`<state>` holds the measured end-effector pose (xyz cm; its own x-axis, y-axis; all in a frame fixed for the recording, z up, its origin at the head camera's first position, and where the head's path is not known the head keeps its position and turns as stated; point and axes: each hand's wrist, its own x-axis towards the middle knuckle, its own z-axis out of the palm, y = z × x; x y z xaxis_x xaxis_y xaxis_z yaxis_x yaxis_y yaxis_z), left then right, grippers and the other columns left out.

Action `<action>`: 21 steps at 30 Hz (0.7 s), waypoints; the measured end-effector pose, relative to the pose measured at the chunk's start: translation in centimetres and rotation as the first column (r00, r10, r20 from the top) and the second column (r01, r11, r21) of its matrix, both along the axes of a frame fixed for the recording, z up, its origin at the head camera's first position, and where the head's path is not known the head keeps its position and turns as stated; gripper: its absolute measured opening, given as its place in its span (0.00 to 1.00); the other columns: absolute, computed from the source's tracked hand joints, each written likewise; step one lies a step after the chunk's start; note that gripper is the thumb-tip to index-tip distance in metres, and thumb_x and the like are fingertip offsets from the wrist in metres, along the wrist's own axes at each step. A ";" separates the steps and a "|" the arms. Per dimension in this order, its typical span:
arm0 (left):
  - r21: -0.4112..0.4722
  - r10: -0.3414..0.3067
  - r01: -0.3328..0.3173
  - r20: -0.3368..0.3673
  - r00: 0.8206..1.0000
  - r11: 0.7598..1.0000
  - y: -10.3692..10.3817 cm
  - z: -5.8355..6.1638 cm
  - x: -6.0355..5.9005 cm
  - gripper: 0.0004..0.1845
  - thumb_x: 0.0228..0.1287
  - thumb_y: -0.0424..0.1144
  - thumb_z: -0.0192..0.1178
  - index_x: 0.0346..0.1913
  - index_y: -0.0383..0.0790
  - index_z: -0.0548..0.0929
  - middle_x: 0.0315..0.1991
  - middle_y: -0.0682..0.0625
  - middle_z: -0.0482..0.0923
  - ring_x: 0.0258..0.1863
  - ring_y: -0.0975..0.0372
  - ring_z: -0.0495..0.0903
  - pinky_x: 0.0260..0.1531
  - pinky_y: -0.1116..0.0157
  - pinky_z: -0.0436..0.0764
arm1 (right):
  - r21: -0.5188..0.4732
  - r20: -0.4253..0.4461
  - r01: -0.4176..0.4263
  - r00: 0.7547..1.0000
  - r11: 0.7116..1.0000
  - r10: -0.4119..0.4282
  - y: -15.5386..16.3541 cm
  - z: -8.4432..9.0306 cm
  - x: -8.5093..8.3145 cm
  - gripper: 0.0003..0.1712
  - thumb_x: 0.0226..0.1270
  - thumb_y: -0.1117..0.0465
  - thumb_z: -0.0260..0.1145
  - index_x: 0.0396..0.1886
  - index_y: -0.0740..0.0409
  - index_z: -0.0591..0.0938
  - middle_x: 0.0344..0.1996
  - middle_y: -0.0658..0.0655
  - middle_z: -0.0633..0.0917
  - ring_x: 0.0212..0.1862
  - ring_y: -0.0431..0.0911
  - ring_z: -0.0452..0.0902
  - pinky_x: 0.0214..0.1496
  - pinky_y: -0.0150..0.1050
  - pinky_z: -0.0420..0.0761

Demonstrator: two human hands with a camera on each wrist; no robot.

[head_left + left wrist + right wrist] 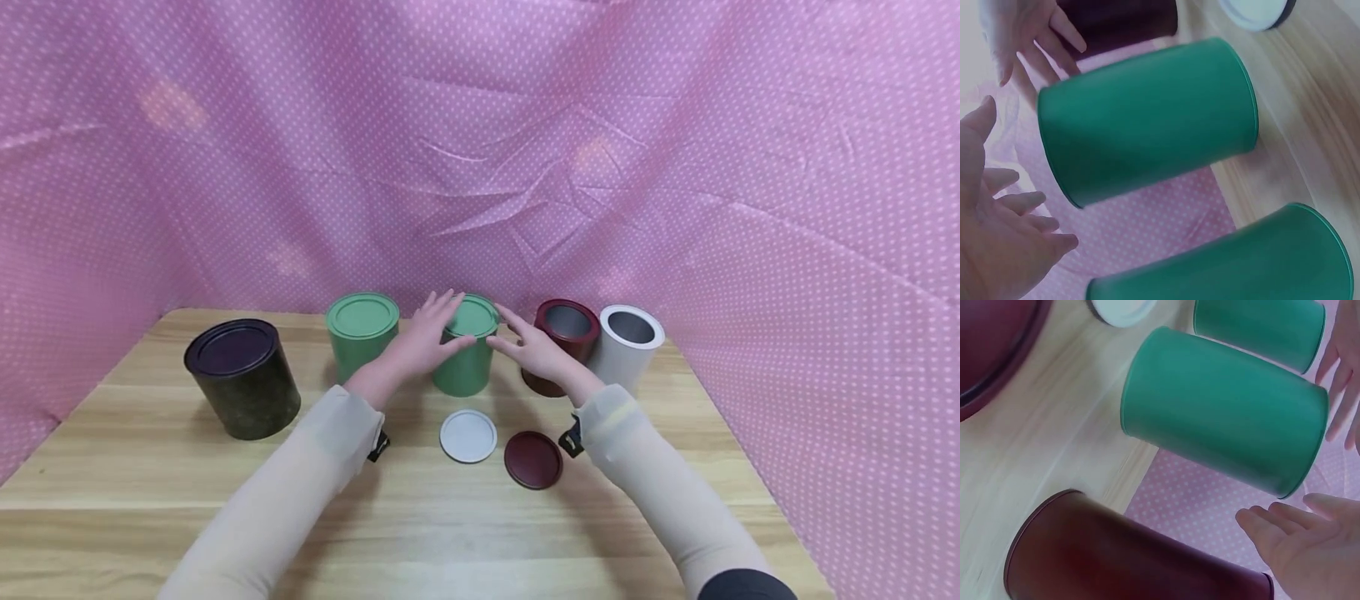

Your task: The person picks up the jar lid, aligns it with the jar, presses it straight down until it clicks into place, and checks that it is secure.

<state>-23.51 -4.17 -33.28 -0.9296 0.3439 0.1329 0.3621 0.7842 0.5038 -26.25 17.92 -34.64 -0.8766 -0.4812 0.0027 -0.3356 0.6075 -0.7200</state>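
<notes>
Hands flank the middle green tin (467, 348), upright at the table's (150, 483) twelve o'clock: left hand (420, 337) at its nine, fingers spread touching the lid; right hand (534, 348) at three, spread, just clear.

- Wooden table (150, 492), pale grain, with pink dotted cloth (675, 167) behind and at the sides.
- Back row from the left: black tin (242, 379), two lidded green tins (362, 335) (467, 367), open maroon tin (564, 346), open white tin (628, 346).
- In front: white lid (468, 436) and maroon lid (533, 459), side by side, lying flat.
</notes>
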 end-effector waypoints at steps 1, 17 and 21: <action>-0.013 -0.008 0.008 -0.018 1.000 1.000 0.2 0.0 0.2 0.42 0.69 0.58 0.53 0.77 0.43 0.50 0.78 0.42 0.44 0.77 0.45 0.38 0.73 0.43 0.45 | 0.001 -0.009 -0.005 1.000 1.000 0.005 0.2 0.1 0.3 0.39 0.73 0.46 0.56 0.78 0.45 0.52 0.74 0.61 0.61 0.73 0.59 0.58 0.71 0.57 0.63; -0.146 -0.186 0.170 -0.097 0.978 0.974 4.0 -1.6 4.2 0.42 0.68 0.57 0.54 0.76 0.40 0.53 0.78 0.44 0.45 0.77 0.48 0.38 0.75 0.48 0.44 | 0.082 -0.101 -0.033 0.994 0.996 0.041 5.3 -1.2 5.2 0.45 0.70 0.46 0.60 0.77 0.57 0.51 0.76 0.61 0.54 0.76 0.57 0.50 0.75 0.59 0.55; -0.146 -0.232 0.214 -0.121 0.965 0.966 4.9 -2.5 4.7 0.42 0.67 0.57 0.56 0.76 0.39 0.55 0.77 0.43 0.47 0.77 0.47 0.41 0.74 0.47 0.45 | 0.078 -0.127 -0.035 0.991 0.996 0.044 6.4 -1.8 6.3 0.46 0.69 0.49 0.62 0.77 0.62 0.51 0.76 0.64 0.53 0.73 0.61 0.57 0.74 0.59 0.57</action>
